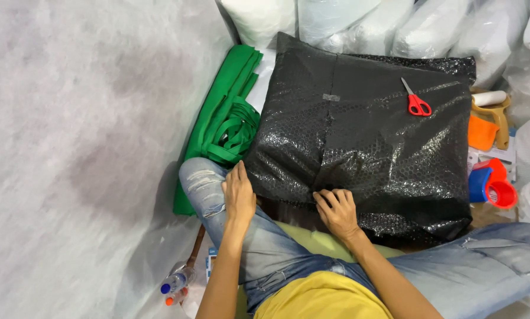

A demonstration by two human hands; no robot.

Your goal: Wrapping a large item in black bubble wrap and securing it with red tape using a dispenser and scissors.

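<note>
Watching from my remote seat, I see the left hand (pixel 239 195) lying flat, fingers together, against the near left edge of the black bubble-wrapped parcel (pixel 359 142), which sits on the floor just beyond the knees. The right hand (pixel 337 211) has curled fingers pinching the wrap at the near middle seam. My worry is that seam: if the pinch slackens, I judge the loose flap could spring open, since the small tape strip (pixel 331 97) higher up looks like the only hold. The red scissors (pixel 417 104) rest on top and could slide off if the parcel tips. What the wrap encloses is hidden; beside it, folded green fabric (pixel 226 124) lies touching its left side.
</note>
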